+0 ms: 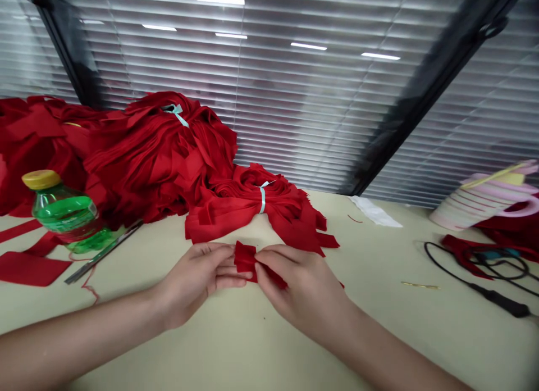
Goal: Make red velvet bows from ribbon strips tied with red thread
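Between my two hands, just above the table, is a small folded piece of red fabric (245, 257). My left hand (206, 270) grips its left side, thumb on top and fingers beneath. My right hand (298, 278) pinches the right side between thumb and forefinger; more red cloth shows below those fingers and partly behind the hand. Right behind my hands lies a bundle of red fabric strips (290, 203) tied with a pale blue ribbon (263, 199).
A larger heap of red fabric (155, 149) fills the back left. In front of it stand a green bottle (63, 214) with a yellow cap and a metal ruler-like strip (105, 253). At right are a cup (475, 203), a black cable (452, 267) and white paper (374, 211). Window blinds (273, 99) rise behind.
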{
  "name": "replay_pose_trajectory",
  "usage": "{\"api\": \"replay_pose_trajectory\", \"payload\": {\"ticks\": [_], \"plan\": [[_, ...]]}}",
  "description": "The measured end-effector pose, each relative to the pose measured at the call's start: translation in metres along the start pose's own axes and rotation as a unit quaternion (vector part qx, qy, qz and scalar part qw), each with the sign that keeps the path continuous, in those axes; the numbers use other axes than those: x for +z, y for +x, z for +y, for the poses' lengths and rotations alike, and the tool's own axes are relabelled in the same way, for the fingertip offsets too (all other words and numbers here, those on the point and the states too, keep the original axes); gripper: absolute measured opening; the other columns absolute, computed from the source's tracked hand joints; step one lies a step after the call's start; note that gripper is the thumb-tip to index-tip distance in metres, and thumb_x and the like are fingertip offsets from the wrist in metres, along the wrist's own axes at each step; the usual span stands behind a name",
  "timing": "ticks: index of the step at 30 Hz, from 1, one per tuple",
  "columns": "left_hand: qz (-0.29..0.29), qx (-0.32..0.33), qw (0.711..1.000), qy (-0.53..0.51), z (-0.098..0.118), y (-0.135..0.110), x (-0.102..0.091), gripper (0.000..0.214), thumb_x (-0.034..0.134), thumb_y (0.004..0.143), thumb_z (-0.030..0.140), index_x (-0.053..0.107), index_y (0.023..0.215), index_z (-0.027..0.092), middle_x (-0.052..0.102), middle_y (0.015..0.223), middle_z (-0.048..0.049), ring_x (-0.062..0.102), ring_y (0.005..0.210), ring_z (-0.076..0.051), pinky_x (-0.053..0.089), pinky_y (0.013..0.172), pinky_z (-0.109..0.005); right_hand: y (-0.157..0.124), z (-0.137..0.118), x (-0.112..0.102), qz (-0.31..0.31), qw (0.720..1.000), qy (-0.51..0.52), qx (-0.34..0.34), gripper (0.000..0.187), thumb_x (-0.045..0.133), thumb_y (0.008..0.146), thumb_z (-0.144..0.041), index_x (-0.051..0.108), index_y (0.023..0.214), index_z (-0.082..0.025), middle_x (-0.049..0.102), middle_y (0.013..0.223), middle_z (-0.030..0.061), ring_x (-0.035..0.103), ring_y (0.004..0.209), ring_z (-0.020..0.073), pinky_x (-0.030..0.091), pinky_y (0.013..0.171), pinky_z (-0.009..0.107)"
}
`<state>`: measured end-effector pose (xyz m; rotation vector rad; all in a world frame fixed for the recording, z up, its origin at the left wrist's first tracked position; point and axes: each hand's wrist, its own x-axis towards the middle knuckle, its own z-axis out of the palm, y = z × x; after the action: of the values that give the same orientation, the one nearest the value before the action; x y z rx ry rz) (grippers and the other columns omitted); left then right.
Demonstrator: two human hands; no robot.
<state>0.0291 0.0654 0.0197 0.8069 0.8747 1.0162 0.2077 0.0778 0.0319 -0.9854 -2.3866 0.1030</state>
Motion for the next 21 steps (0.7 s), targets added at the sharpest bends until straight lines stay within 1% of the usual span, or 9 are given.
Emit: {"api": "replay_pose_trajectory", "payload": {"ticks": [4, 8, 11, 13, 14, 15, 17, 19, 21], "plan": [[0.009, 0.005, 1.000, 0.025, 0.000, 0.001, 0.002, 0.026, 0.060, 0.079, 0.037, 0.070, 0.079, 0.013, 0.070, 0.085, -0.0093, 0.064, 0.080, -0.019, 0.054, 0.073, -0.028, -0.001, 0.002, 0.003, -0.013, 0.999, -0.028, -0.015, 0.025, 0.043, 0.086, -0.020, 0.067, 0.082, -0.017, 0.065, 0.074, 0.0066, 0.061, 0.064, 0.0150, 0.046, 0.058, 0.026], [0.016, 0.025, 0.995, 0.100, 0.000, 0.001, 0.001, 0.019, 0.064, 0.076, 0.033, 0.070, 0.077, 0.016, 0.068, 0.079, -0.0039, 0.061, 0.076, -0.014, 0.052, 0.074, -0.026, -0.002, 0.002, 0.003, -0.014, 0.999, -0.036, -0.019, 0.024, 0.043, 0.085, -0.018, 0.067, 0.083, -0.016, 0.066, 0.078, 0.0069, 0.061, 0.066, 0.0159, 0.048, 0.059, 0.027], [0.016, 0.046, 0.988, 0.147, 0.003, 0.000, 0.000, 0.017, 0.060, 0.078, 0.032, 0.070, 0.077, 0.018, 0.066, 0.077, -0.0018, 0.059, 0.073, -0.013, 0.051, 0.070, -0.024, -0.001, 0.002, 0.002, 0.010, 1.000, -0.004, -0.001, 0.021, 0.049, 0.083, -0.022, 0.064, 0.097, -0.017, 0.065, 0.094, 0.0080, 0.062, 0.082, 0.0193, 0.051, 0.071, 0.032], [0.021, 0.073, 0.973, 0.217, 0.005, -0.001, 0.000, 0.020, 0.058, 0.079, 0.033, 0.068, 0.072, 0.017, 0.063, 0.071, -0.0008, 0.055, 0.066, -0.012, 0.048, 0.063, -0.022, 0.000, 0.003, 0.001, 0.022, 0.998, 0.047, 0.022, 0.030, 0.055, 0.080, -0.028, 0.059, 0.108, -0.018, 0.062, 0.107, 0.0078, 0.060, 0.095, 0.0205, 0.050, 0.081, 0.034], [0.023, 0.091, 0.960, 0.263, 0.006, -0.002, 0.000, 0.021, 0.057, 0.079, 0.034, 0.067, 0.070, 0.017, 0.060, 0.066, -0.0002, 0.052, 0.062, -0.011, 0.046, 0.059, -0.022, 0.001, 0.004, 0.001, 0.023, 0.996, 0.078, 0.032, 0.034, 0.057, 0.079, -0.030, 0.057, 0.112, -0.019, 0.061, 0.111, 0.0069, 0.058, 0.099, 0.0202, 0.049, 0.084, 0.034], [0.021, 0.110, 0.945, 0.308, 0.007, -0.004, 0.001, 0.022, 0.055, 0.080, 0.034, 0.066, 0.070, 0.018, 0.057, 0.063, 0.0002, 0.049, 0.059, -0.011, 0.044, 0.056, -0.021, 0.002, 0.004, 0.000, 0.020, 0.993, 0.111, 0.040, 0.035, 0.059, 0.079, -0.031, 0.056, 0.112, -0.020, 0.062, 0.111, 0.0056, 0.058, 0.100, 0.0191, 0.049, 0.085, 0.032], [0.003, 0.141, 0.920, 0.366, 0.008, -0.008, 0.003, 0.022, 0.051, 0.082, 0.033, 0.068, 0.077, 0.019, 0.057, 0.064, -0.0004, 0.049, 0.059, -0.013, 0.042, 0.055, -0.023, 0.004, 0.005, 0.000, 0.007, 0.984, 0.173, 0.053, 0.024, 0.057, 0.081, -0.029, 0.060, 0.104, -0.022, 0.066, 0.101, 0.0020, 0.061, 0.093, 0.0160, 0.050, 0.080, 0.029], [-0.023, 0.153, 0.919, 0.363, 0.008, -0.011, 0.004, 0.023, 0.049, 0.083, 0.033, 0.068, 0.088, 0.020, 0.060, 0.070, -0.0022, 0.054, 0.065, -0.016, 0.045, 0.059, -0.026, 0.006, 0.004, 0.001, -0.004, 0.972, 0.224, 0.069, 0.013, 0.055, 0.081, -0.024, 0.063, 0.091, -0.023, 0.068, 0.088, -0.0009, 0.063, 0.081, 0.0132, 0.051, 0.073, 0.025], [-0.030, 0.156, 0.932, 0.325, 0.007, -0.013, 0.006, 0.022, 0.052, 0.081, 0.033, 0.067, 0.091, 0.020, 0.063, 0.077, -0.0037, 0.058, 0.073, -0.019, 0.048, 0.066, -0.029, 0.007, 0.003, 0.001, 0.001, 0.962, 0.258, 0.091, 0.010, 0.057, 0.079, -0.021, 0.065, 0.085, -0.022, 0.068, 0.081, -0.0023, 0.063, 0.075, 0.0120, 0.051, 0.069, 0.023]]}}
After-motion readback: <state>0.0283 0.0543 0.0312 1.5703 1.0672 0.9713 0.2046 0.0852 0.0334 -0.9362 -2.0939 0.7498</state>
